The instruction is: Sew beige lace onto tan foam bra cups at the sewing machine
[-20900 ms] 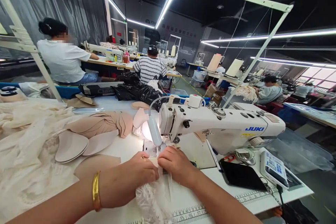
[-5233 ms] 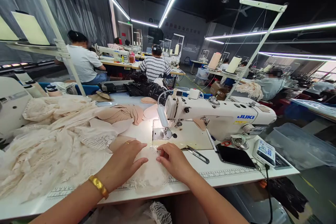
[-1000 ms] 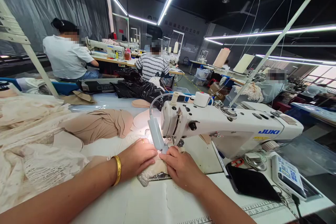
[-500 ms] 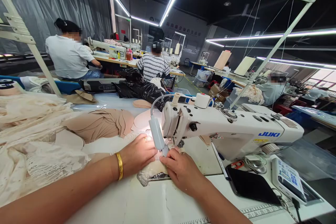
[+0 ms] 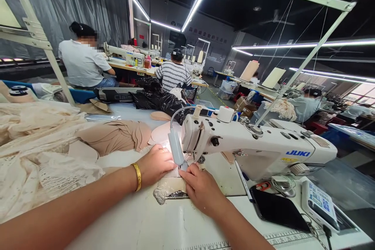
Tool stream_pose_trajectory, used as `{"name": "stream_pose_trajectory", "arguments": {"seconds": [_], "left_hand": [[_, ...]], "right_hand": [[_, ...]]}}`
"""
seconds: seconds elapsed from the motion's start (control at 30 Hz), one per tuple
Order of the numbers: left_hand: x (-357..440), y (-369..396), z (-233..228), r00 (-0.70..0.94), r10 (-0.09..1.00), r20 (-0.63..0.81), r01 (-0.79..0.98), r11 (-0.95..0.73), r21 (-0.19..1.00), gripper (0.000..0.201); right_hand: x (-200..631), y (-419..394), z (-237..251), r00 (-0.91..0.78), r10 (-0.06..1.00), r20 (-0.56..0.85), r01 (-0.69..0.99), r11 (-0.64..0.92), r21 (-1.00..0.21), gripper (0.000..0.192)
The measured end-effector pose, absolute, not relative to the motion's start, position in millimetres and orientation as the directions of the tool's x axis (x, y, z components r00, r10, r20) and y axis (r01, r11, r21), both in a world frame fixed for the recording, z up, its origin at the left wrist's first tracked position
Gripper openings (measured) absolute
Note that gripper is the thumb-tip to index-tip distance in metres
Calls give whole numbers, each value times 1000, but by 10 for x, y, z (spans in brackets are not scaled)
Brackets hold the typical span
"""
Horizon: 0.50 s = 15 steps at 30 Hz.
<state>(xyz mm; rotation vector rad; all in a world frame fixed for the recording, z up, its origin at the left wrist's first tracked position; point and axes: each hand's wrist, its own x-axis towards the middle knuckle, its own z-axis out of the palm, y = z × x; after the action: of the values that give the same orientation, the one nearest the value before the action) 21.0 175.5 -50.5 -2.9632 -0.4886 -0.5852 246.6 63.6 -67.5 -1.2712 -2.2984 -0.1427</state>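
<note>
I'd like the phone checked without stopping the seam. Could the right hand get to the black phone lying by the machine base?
Probably yes: the right hand is beside the black phone, with bare table between them.

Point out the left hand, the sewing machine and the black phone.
left hand (image 5: pixel 155 164), head view, back of the hand.
sewing machine (image 5: pixel 263 146), head view, white arm.
black phone (image 5: pixel 277 209), head view, dark screen.

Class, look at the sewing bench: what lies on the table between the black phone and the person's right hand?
In the head view, the stretch of white table between the right hand and the black phone is bare; the white pen lies just behind that stretch.
</note>
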Motion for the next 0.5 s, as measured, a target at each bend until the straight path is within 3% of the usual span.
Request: {"name": "stream_pose_trajectory", "arguments": {"seconds": [0.2, 0.33, 0.37, 0.43, 0.5], "left_hand": [[270, 1713, -392, 846, 388, 365, 401, -915, 41, 23], [115, 1575, -263, 814, 444, 374, 440, -892, 100, 37], [40, 1481, -244, 812, 442, 381, 431, -894, 120, 39], [-119, 1187, -257, 796, 448, 407, 393, -894, 217, 38], [-241, 774, -358, 742, 516, 428, 311, -830, 463, 31]], "right_hand": [[2533, 667, -679, -447, 774, 448, 794, 574, -201, 35], [2514, 616, -586, -317, 841, 439, 832, 469, -296, 27], [2461, 573, -542, -264, 867, 422, 823, 431, -371, 26], [2292, 461, -438, -157, 946, 284, 682, 312, -661, 26], [2069, 344, -341, -114, 993, 36, 330, 72, -941, 43]]}}
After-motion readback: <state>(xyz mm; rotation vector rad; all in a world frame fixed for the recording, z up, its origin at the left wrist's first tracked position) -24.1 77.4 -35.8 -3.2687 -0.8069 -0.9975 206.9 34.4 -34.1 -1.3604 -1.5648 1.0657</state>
